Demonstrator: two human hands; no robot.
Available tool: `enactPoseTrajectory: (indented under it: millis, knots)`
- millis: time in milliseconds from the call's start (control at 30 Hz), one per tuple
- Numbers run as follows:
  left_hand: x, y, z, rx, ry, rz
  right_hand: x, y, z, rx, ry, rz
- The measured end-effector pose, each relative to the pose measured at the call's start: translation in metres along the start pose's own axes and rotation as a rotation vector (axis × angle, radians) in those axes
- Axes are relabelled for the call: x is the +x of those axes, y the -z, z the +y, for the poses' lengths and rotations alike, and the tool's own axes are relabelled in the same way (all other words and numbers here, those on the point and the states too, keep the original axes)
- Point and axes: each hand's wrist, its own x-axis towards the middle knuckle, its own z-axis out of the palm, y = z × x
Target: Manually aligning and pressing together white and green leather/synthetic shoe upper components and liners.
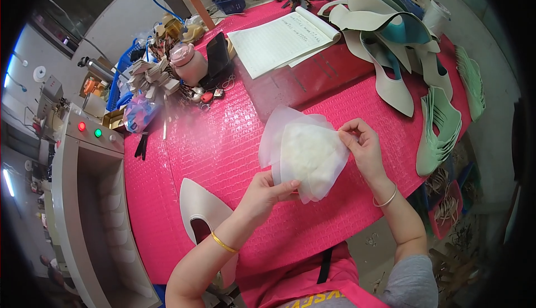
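Note:
Over the near part of the pink-covered table (218, 151) I hold a piece of sheer white layered sheets (312, 154), cream and denser in the middle, with thin see-through edges. My left hand (268, 193) grips its lower left edge, the thumb on top and the other fingers partly hidden beneath. At its right edge, the thumb and fingertips of my right hand (362, 145) pinch the rim. Beside my left forearm lies an off-white shoe upper (195, 196), partly covered by that arm.
Beyond my hands lie a red folder (290, 90) and an open notepad (282, 40). Off-white shoe uppers (391, 34) and green stacked pieces (438, 135) sit at right. A phone (218, 54), a pink jar (188, 63) and a grey cabinet (92, 140) are at left.

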Motion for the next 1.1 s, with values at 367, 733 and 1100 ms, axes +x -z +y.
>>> enactPoseTrajectory:
  millis: [367, 733, 1100]
  knots:
    - [-0.001, -0.005, 0.012, -0.026, -0.088, 0.074, -0.017, -0.007, -0.038, -0.495, 0.469, 0.056]
    - [-0.002, -0.004, 0.014, -0.042, 0.085, 0.033, -0.033, -0.050, -0.039, -0.600, 0.586, -0.399]
    - [-0.015, 0.034, 0.022, 0.215, 0.198, 0.005, -0.035, -0.069, -0.017, -0.634, 0.508, -0.423]
